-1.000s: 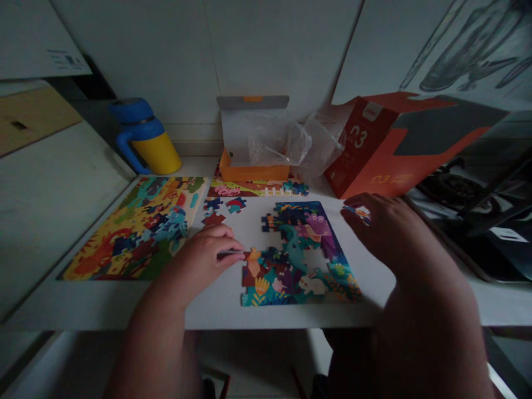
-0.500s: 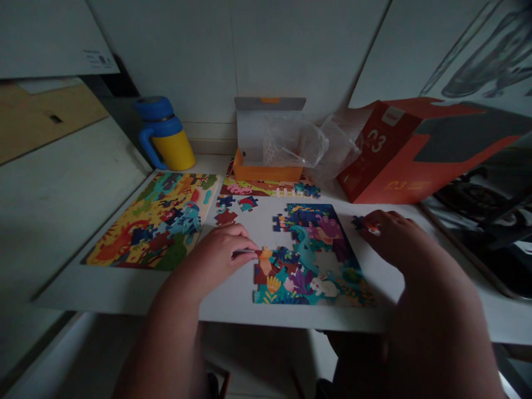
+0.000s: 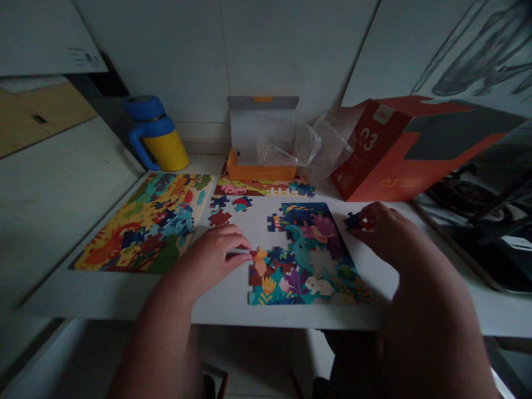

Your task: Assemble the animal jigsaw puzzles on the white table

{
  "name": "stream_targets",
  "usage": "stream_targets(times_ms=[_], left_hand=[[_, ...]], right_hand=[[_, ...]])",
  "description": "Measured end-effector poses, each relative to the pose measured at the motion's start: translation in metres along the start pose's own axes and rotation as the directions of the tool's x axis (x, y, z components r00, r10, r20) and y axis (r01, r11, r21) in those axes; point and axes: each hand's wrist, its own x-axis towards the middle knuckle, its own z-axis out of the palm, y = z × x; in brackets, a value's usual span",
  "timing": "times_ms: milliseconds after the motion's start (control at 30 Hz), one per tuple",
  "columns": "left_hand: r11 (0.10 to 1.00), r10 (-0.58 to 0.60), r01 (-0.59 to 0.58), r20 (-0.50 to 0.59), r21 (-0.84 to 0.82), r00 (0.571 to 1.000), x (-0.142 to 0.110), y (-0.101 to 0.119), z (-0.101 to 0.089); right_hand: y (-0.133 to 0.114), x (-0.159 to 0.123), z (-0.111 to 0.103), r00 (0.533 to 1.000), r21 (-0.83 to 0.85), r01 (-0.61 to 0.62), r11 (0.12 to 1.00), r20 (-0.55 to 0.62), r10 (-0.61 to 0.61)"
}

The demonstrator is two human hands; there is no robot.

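Observation:
A partly assembled jigsaw puzzle (image 3: 297, 277) with a white rabbit and a purple animal lies before me, with gaps in its middle and left side. At its left edge my left hand (image 3: 220, 246) pinches a puzzle piece, seen edge-on as a pale strip between thumb and fingers. To the right of the puzzle my right hand (image 3: 380, 227) has its fingertips closed on a red-and-white puzzle piece (image 3: 366, 223), mostly hidden by the fingers. A dark blue piece (image 3: 352, 220) touches or lies close beside it. Several loose pieces (image 3: 220, 217) rest beyond my left hand.
On the left lies a yellow jigsaw (image 3: 141, 221); another jigsaw (image 3: 249, 188) lies partly under an open orange box (image 3: 261, 173). A clear plastic bag (image 3: 307, 147) hangs over the box. A blue-yellow jug (image 3: 160, 138) stands back left, a big red box (image 3: 386, 155) back right.
My right hand has lifted slightly and shifted, showing more of the dark blue piece. The left hand stays at the puzzle's left edge. The whole view has shifted a little.

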Motion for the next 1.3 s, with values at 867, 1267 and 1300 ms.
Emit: stream_targets(times_ms=[867,1267,1300], left_hand=[[0.987,-0.074,0.041,-0.213,-0.154,0.974,-0.004,0.020,-0.011],[0.946,-0.216,0.166,-0.162,-0.278,0.963,-0.005,0.016,-0.002],[0.950,-0.210,0.162,-0.163,-0.268,0.964,-0.005,0.016,-0.001]], right_hand=[[-0.175,-0.051,-0.006,0.940,0.825,-0.069,0.560,0.241,-0.240],[-0.185,-0.060,-0.001,0.945,0.547,0.118,0.829,0.196,-0.263],[-0.185,-0.060,-0.001,0.946,0.537,0.123,0.835,0.189,-0.262]])
